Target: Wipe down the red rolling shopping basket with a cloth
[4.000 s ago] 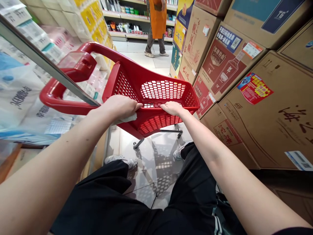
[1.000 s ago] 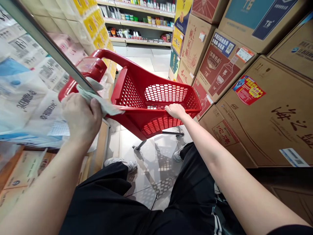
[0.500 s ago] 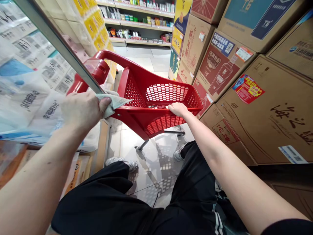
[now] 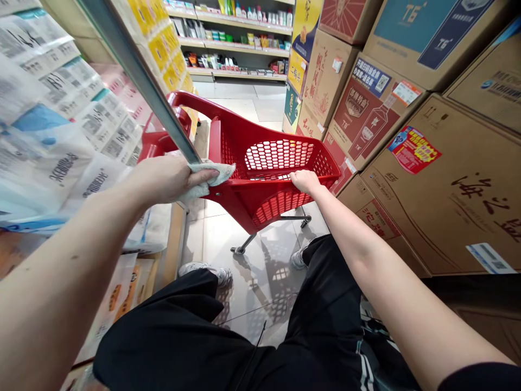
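A red plastic shopping cart [image 4: 240, 201] with a honeycomb basket stands across the aisle in front of me. My left hand [image 4: 173, 176] is closed on a pale cloth [image 4: 222, 172], pressed around the foot of a metal pole [image 4: 150, 81] at the cart's near rim. Part of the cloth is hidden under the fingers. My right hand [image 4: 306, 182] grips the near top rim of the basket farther along, its fingers hooked over the edge. Through the basket's holes the floor shows.
Stacked cardboard cartons [image 4: 456, 184] wall the right side, close to the basket's end. Plastic-wrapped paper packs [image 4: 61, 141] crowd the left. Shelves of bottles and tubes [image 4: 240, 46] stand across the far end. My shoes are on the tiled floor [image 4: 244, 293] by the wheels.
My left hand has slid to the right with the cloth, and the pole and cart have shifted right too. My right hand keeps its grip on the rim, moving slightly right with it.
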`<state>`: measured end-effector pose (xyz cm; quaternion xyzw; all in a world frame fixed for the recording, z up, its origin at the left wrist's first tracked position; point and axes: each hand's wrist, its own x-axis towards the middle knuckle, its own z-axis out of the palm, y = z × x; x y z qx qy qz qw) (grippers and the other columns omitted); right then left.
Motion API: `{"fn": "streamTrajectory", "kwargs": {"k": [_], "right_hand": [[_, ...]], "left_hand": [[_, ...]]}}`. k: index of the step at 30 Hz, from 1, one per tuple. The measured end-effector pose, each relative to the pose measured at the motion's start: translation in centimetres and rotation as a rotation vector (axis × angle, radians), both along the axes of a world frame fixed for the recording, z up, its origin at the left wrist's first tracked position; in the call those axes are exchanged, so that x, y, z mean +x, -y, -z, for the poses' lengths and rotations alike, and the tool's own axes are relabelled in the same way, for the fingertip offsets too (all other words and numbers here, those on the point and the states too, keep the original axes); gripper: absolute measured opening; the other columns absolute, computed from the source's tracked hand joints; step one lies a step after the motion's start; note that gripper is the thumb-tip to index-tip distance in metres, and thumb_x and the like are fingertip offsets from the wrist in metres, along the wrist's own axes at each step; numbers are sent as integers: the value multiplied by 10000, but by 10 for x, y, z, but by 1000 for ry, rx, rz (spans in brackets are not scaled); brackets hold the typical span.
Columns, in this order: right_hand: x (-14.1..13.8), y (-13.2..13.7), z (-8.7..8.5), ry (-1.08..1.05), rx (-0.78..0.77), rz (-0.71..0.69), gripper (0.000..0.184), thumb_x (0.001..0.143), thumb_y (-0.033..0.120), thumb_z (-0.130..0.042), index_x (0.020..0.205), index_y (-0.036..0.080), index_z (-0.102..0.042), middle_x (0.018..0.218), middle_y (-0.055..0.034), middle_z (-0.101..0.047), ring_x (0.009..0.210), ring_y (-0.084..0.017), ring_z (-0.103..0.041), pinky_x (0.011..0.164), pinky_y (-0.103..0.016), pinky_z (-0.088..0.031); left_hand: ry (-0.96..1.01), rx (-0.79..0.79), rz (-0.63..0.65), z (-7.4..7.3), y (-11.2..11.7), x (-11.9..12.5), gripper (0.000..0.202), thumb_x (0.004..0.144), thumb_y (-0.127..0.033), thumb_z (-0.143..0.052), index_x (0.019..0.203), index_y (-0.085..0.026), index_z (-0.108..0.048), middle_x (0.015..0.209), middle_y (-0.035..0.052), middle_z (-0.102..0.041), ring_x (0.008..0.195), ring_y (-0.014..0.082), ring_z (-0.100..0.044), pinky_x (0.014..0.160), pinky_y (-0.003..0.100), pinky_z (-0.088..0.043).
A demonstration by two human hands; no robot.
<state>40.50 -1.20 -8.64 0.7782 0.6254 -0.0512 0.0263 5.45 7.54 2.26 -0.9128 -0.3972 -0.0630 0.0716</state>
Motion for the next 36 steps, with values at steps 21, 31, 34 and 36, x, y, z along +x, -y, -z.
{"fn": "streamTrajectory", "kwargs": {"k": [21,31,34,36], "right_hand": [[-19,5,6,-55,101,100,528,982,372,-231,958,186,-725,1046,-91,-720,967,-220,-647,768,-278,-382],[-46,18,11,-17,295,175,608,1006,341,-167,905,120,-724,1031,-136,-718,1016,-226,-609,903,-354,-335],[-45,18,7,-47,248,155,592,1004,333,-189,887,110,-725,1013,-149,-722,997,-218,-623,906,-354,-327],[-45,18,5,-47,223,131,587,1004,325,-198,872,107,-727,987,-152,-726,973,-216,-637,898,-352,-330]], "left_hand": [[413,461,-97,67,40,-25,335,905,-420,-407,1026,-116,-482,963,165,-557,967,289,-521,922,497,-349],[630,429,-120,80,62,-12,307,915,-287,-391,1153,-100,-444,1239,217,-519,1309,295,-387,1093,557,-222],[699,271,-51,104,88,-14,310,904,-216,-377,1195,-146,-457,1384,173,-457,1431,239,-234,1156,531,-166],[772,43,-74,123,106,-19,286,892,-244,-383,1149,-186,-496,1392,139,-458,1417,243,-274,1141,501,-250]]}}
